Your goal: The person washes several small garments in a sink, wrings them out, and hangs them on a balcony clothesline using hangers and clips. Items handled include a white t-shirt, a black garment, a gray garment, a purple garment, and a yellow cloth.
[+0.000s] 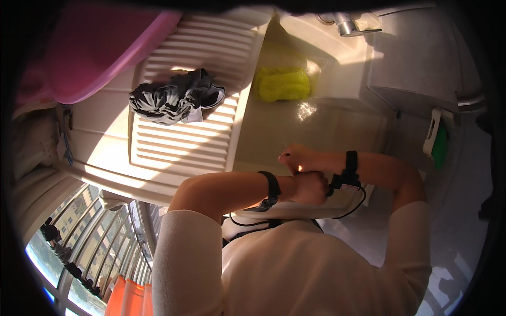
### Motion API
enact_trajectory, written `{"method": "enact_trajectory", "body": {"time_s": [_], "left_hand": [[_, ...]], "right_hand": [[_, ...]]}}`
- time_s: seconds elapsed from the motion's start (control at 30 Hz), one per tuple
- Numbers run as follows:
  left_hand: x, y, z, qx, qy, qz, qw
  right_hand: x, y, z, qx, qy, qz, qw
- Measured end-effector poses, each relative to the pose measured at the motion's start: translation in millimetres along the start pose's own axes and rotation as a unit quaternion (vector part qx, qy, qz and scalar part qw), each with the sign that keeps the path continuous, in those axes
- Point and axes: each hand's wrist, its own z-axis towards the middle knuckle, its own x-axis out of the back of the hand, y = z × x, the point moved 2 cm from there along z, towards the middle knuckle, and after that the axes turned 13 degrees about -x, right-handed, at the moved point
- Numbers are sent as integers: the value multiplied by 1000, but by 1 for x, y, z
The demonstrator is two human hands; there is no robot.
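Above the near edge of the basin, my two forearms cross close to each other. My right hand is curled over the basin, its inner side hidden. Just below it is my left hand, its fingers bent and its knuckles beside the black strap device on my right wrist. Whether it touches the device cannot be made out. A yellow cloth lies bunched in the water of the basin. On the ribbed washboard to the left rests a crumpled dark grey garment.
A pink plastic tub stands at the upper left. A chrome faucet is at the basin's far side. A green brush in a white holder is at the right. A black cable hangs from the wrist device. Window bars lie at lower left.
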Motion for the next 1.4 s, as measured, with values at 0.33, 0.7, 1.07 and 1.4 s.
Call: {"method": "enact_trajectory", "body": {"time_s": [0.33,0.7,1.07,1.4], "left_hand": [[38,-16,4,19,-35,88,995],[58,-5,17,-32,-55,45,997],[43,6,19,22,-306,-28,951],[229,-31,-85,453,492,-97,737]], "right_hand": [[38,-13,-23,42,10,202,978],[39,-14,-55,65,2,253,965],[10,-27,-41,61,60,25,996],[59,-105,-77,380,-142,505,762]]}}
